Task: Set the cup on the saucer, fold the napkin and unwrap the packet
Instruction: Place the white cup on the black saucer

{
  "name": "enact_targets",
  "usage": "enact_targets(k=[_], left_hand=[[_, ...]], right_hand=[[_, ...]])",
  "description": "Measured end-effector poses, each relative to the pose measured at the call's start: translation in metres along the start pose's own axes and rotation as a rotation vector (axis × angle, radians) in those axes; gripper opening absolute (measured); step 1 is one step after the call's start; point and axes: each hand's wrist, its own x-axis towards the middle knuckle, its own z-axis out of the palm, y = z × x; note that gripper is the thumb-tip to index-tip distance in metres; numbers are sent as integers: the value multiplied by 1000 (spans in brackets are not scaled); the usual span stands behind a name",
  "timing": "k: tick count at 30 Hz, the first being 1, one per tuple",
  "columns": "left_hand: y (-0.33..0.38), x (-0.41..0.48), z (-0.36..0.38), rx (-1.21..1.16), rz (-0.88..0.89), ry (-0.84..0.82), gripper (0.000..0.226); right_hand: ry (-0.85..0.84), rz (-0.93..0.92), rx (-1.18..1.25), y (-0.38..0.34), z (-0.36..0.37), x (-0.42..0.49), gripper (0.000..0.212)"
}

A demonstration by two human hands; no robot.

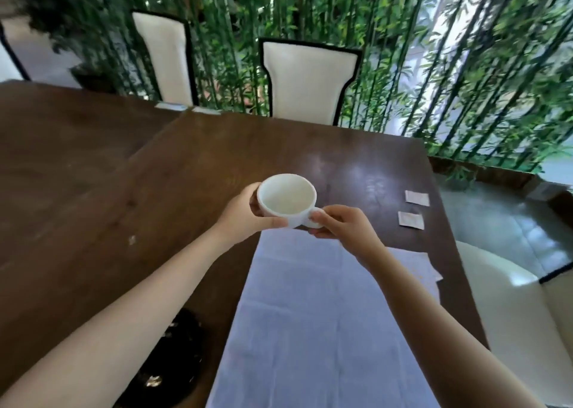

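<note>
Starting at the lower left of the frame, I see a dark round thing [167,358] lying on the table [93,190]; it is shadowed and partly cut off by my left forearm, so I cannot tell whether it is the saucer. Moving right, my left hand [245,212] cups the side of the white cup [286,198], thumb along its near wall and fingers curled behind it. The cup is empty, upright and held above the table at the centre of the frame, just past the far edge of the pale cloth [316,314] spread flat below it. My right hand [344,224] pinches the cup's handle between thumb and fingertips. So both hands are closed on the cup.

Further right, some white paper [424,268], perhaps the napkin, lies flat at the cloth's right side, partly hidden by my right forearm. Beyond it, near the table's right edge, two small packets [411,220] lie apart from each other, both sealed as far as I can make out.

My judgement: the task is at its first step. The cup is in hand but not set down on any saucer, nothing looks folded, and no packet is opened.
</note>
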Motion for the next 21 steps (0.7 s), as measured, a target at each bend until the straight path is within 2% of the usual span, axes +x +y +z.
enact_targets(k=[6, 9, 16, 21], left_hand=[[-44, -86, -57, -30, -121, 97, 71], [-67, -131, -78, -55, -180, 119, 66], [-105, -209, -100, -68, -293, 97, 69], [-129, -238, -101, -51, -367, 73, 69]], right_hand=[[-166, -21, -47, 5, 86, -36, 19], [-227, -53, -122, 13, 127, -58, 17], [-268, -71, -237, 47, 194, -105, 33], [-276, -25, -250, 69, 220, -126, 33]])
